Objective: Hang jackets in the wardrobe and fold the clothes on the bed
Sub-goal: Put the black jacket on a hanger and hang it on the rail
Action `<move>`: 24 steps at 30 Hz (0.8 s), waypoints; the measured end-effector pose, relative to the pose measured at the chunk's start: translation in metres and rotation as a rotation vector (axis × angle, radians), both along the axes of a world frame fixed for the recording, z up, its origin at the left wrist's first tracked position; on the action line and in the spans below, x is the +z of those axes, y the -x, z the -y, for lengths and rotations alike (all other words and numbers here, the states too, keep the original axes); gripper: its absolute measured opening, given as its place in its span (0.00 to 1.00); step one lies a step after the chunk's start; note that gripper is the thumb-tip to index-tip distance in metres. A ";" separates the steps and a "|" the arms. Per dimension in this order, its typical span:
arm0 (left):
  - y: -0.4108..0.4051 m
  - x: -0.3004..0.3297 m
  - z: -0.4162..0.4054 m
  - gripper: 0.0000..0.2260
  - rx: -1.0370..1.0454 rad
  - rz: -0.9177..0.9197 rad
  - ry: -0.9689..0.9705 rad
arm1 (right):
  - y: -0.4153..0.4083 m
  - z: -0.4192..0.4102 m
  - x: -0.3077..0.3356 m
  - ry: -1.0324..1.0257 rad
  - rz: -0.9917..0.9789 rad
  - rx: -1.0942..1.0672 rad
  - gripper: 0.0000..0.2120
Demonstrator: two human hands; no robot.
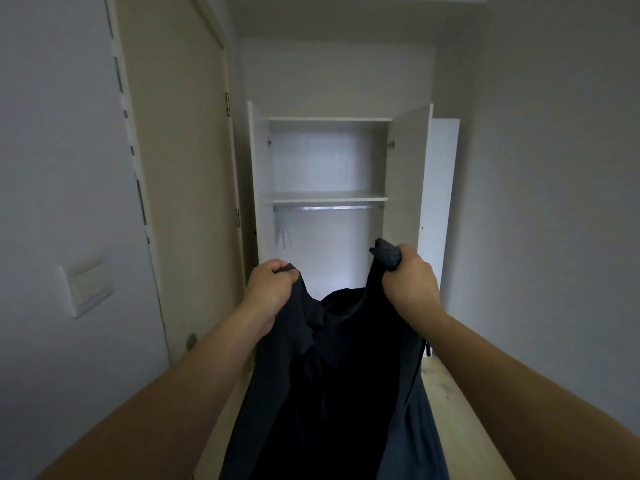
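Both hands are closed on the same dark jacket [332,368]: the left hand [272,289] bunches one upper edge in its curled fingers, and the right hand [408,278] grips the other edge higher up, a fold of cloth sticking out above its knuckles. Held apart like this, they spread the garment open at the top while the rest hangs down in front of the person, hiding the floor below. Straight ahead stands the wardrobe [329,157] with its doors swung open, a shelf [329,196] across the middle and a metal rail [327,208] just beneath it. A pale hanger [283,235], blurred, seems to dangle at the rail's left end. To hang the jacket well, it would probably help to find the collar and shoulders first, then free one hand for the hanger while the other bears the weight.
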State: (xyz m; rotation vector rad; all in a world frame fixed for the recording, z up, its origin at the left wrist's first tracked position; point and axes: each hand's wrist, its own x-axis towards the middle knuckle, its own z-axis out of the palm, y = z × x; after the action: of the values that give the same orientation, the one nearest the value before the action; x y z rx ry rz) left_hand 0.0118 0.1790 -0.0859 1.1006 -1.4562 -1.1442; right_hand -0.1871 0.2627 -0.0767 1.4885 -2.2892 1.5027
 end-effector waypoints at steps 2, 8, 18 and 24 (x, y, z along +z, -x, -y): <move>0.016 -0.007 0.049 0.05 -0.012 -0.022 -0.002 | 0.016 0.048 -0.008 0.043 0.001 -0.039 0.06; 0.078 0.000 0.188 0.06 -0.087 -0.044 -0.008 | 0.081 0.201 0.011 -0.030 0.084 -0.135 0.09; 0.184 -0.025 0.437 0.07 -0.075 -0.012 -0.048 | 0.189 0.437 -0.006 -0.070 0.291 -0.140 0.15; 0.247 -0.049 0.599 0.05 -0.037 -0.017 -0.063 | 0.244 0.596 -0.023 -0.153 0.534 0.138 0.14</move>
State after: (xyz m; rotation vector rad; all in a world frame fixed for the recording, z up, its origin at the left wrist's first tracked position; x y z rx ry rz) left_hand -0.2348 -0.4203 -0.1344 1.1086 -1.4407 -1.2299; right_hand -0.4309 -0.3333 -0.1000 1.4399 -2.6817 2.0111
